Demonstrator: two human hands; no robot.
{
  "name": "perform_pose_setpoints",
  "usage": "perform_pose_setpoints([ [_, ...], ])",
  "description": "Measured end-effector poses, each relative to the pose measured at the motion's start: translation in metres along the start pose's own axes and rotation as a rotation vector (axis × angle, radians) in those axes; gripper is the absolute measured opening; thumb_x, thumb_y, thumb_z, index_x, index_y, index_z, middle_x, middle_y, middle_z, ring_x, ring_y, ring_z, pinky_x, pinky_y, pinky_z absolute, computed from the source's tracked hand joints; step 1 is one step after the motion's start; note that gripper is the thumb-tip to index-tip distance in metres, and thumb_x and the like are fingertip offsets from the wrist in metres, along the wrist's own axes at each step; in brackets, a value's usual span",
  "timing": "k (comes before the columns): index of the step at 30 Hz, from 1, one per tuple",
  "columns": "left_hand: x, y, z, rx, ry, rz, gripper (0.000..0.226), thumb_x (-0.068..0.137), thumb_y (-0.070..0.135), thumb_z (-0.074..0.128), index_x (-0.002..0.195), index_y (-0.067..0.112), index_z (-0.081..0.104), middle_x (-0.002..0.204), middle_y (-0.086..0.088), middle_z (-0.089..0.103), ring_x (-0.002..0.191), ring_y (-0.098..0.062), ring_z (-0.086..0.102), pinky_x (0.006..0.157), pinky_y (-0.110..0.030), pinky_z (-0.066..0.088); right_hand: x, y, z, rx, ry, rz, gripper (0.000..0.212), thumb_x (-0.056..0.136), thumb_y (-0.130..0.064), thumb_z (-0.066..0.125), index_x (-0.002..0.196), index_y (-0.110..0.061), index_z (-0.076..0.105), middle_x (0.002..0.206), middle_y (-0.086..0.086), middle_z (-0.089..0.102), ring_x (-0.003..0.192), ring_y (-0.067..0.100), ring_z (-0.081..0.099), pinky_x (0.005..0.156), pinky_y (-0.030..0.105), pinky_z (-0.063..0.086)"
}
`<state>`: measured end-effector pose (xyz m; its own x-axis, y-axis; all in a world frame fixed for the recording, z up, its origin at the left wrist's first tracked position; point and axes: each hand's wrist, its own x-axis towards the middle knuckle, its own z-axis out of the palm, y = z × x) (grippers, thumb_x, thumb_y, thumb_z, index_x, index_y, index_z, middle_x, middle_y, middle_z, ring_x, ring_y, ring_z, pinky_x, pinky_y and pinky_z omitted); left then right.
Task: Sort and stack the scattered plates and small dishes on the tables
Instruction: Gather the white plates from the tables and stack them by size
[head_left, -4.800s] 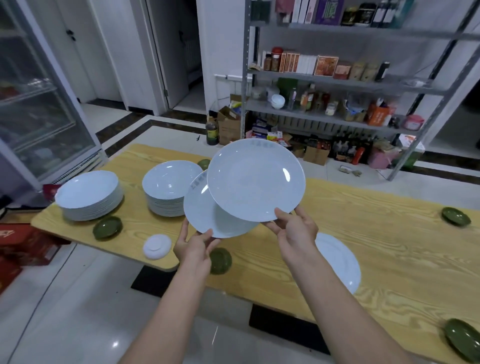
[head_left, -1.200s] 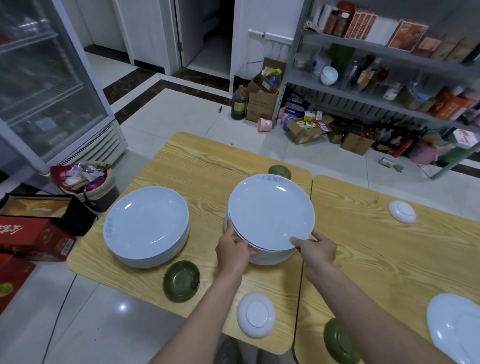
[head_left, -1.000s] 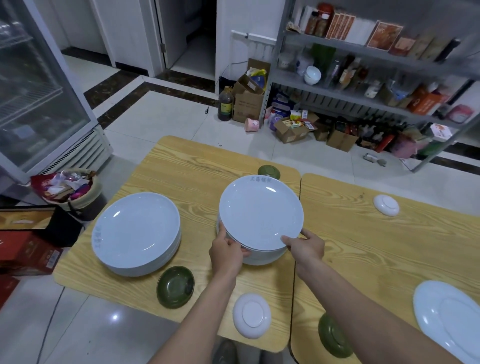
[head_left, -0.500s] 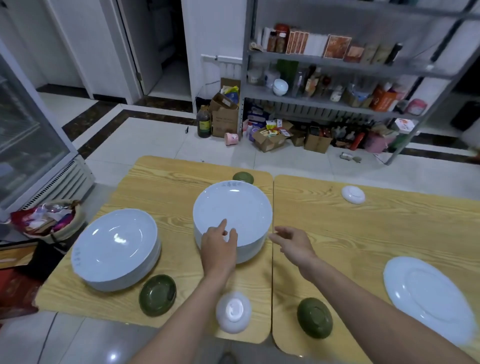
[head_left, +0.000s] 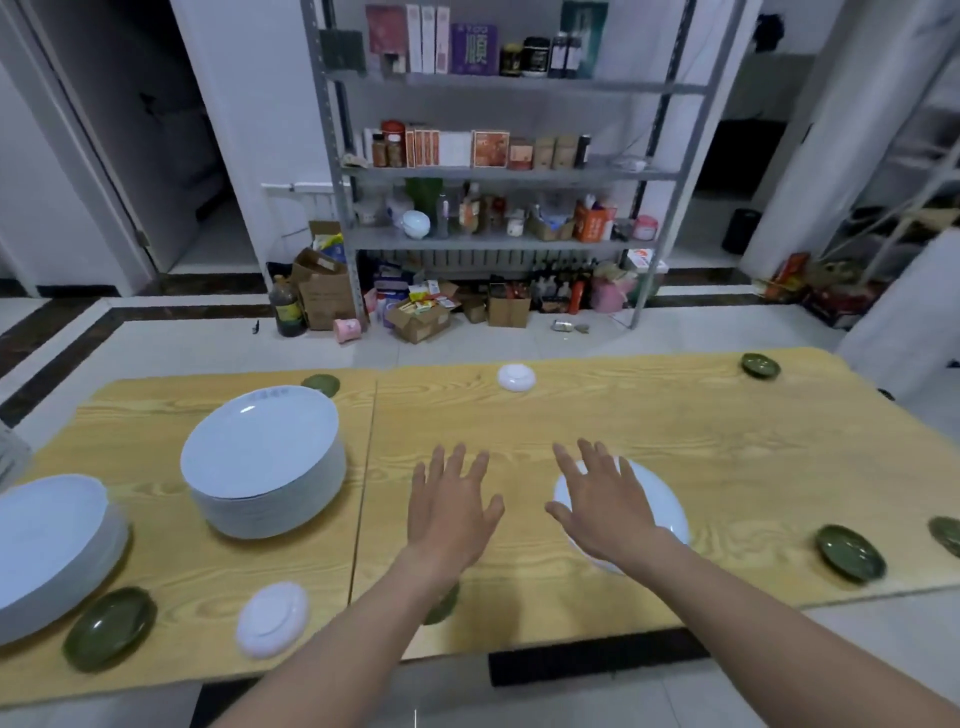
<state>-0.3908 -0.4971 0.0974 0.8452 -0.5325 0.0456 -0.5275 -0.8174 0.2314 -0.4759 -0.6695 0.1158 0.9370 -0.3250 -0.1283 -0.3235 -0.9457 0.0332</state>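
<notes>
Two wooden tables (head_left: 675, 426) stand side by side. A tall stack of white plates (head_left: 265, 462) sits on the left one, and a second stack (head_left: 49, 545) is at the far left edge. A single white plate (head_left: 660, 509) lies on the right table, partly under my right hand (head_left: 602, 504), which hovers over it with fingers spread. My left hand (head_left: 452, 509) is open above bare wood beside it. Small green dishes (head_left: 109, 626) (head_left: 849, 551) (head_left: 760, 365) (head_left: 321, 384) and small white dishes (head_left: 270, 618) (head_left: 516, 376) are scattered about. Another green dish (head_left: 441, 605) is mostly hidden under my left forearm.
A metal shelf (head_left: 498, 171) with boxes, jars and bottles stands behind the tables. Cardboard boxes (head_left: 324, 291) and a dark bottle (head_left: 287, 309) sit on the tiled floor. A further green dish (head_left: 948, 535) shows at the right edge.
Both hands let go of the plates they set on the middle stack and moved right, over the right table. The view swung right, and my right hand now reaches over the single white plate.
</notes>
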Motion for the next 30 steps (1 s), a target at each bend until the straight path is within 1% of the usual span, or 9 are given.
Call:
perform_pose_setpoints([
  [6,-0.008,0.076,0.022,0.031,-0.070,0.081,0.064,0.098,0.057,0.036,0.155,0.030,0.022,0.164,-0.003,0.015,0.151,-0.026,0.009,0.120,-0.045,0.011,-0.036,0.078,0.004,0.011,-0.015,0.091,0.079,0.101,-0.053,0.038,0.158,-0.022,-0.006,0.165,0.012,0.003,0.152,0.031,0.004,0.119,0.048,0.013],
  [13,0.023,0.110,0.048,0.067,-0.141,0.117,0.066,0.099,0.059,0.032,0.156,0.029,0.018,0.165,-0.005,0.012,0.151,-0.027,0.007,0.120,-0.046,0.013,-0.020,0.119,0.018,0.082,0.001,0.127,0.082,0.099,-0.051,0.041,0.157,-0.018,-0.006,0.165,0.013,0.005,0.152,0.029,0.005,0.120,0.048,0.012],
  [15,0.039,0.117,0.060,0.060,-0.137,0.108,0.065,0.099,0.056,0.035,0.155,0.028,0.020,0.163,-0.006,0.017,0.150,-0.028,0.012,0.118,-0.045,0.018,-0.009,0.129,0.022,0.093,0.000,0.129,0.081,0.099,-0.051,0.042,0.158,-0.018,-0.004,0.165,0.013,0.007,0.152,0.028,0.007,0.119,0.047,0.014],
  [18,0.061,0.125,0.080,-0.020,-0.172,0.045,0.065,0.097,0.054,0.042,0.154,0.026,0.026,0.158,-0.008,0.030,0.143,-0.028,0.028,0.110,-0.042,0.030,0.010,0.142,0.035,0.155,-0.033,0.145,0.080,0.099,-0.049,0.045,0.158,-0.018,0.001,0.164,0.011,0.013,0.150,0.026,0.015,0.117,0.045,0.021],
  [21,0.078,0.130,0.101,-0.254,-0.270,-0.144,0.067,0.092,0.052,0.053,0.150,0.023,0.034,0.146,-0.009,0.045,0.132,-0.030,0.043,0.098,-0.039,0.040,0.028,0.157,0.049,0.399,-0.094,0.257,0.083,0.095,-0.049,0.055,0.157,-0.016,0.011,0.159,0.009,0.027,0.144,0.027,0.030,0.107,0.040,0.035],
  [23,0.086,0.131,0.115,-0.404,-0.322,-0.266,0.070,0.088,0.050,0.061,0.147,0.022,0.038,0.140,-0.009,0.050,0.128,-0.029,0.048,0.092,-0.036,0.042,0.038,0.165,0.057,0.766,-0.149,0.456,0.084,0.089,-0.045,0.066,0.154,-0.015,0.022,0.153,0.008,0.039,0.136,0.027,0.041,0.095,0.035,0.042],
  [25,0.093,0.129,0.127,-0.506,-0.363,-0.362,0.074,0.083,0.048,0.068,0.147,0.021,0.040,0.140,-0.006,0.051,0.126,-0.027,0.051,0.086,-0.032,0.042,0.048,0.175,0.069,1.061,-0.168,0.646,0.083,0.086,-0.040,0.072,0.152,-0.013,0.029,0.149,0.007,0.042,0.130,0.027,0.047,0.087,0.032,0.041],
  [28,0.105,0.127,0.141,-0.644,-0.393,-0.522,0.075,0.078,0.042,0.076,0.143,0.018,0.046,0.137,-0.004,0.055,0.113,-0.023,0.057,0.077,-0.028,0.041,0.065,0.192,0.087,1.190,-0.247,0.772,0.081,0.084,-0.034,0.076,0.148,-0.009,0.034,0.141,0.008,0.047,0.118,0.027,0.052,0.084,0.035,0.043],
  [30,0.105,0.127,0.148,-0.725,-0.405,-0.603,0.075,0.076,0.040,0.080,0.139,0.015,0.049,0.137,-0.005,0.055,0.110,-0.023,0.057,0.079,-0.028,0.043,0.069,0.199,0.096,1.269,-0.260,0.853,0.073,0.081,-0.028,0.079,0.140,-0.004,0.043,0.123,0.006,0.053,0.101,0.024,0.055,0.075,0.036,0.046],
])
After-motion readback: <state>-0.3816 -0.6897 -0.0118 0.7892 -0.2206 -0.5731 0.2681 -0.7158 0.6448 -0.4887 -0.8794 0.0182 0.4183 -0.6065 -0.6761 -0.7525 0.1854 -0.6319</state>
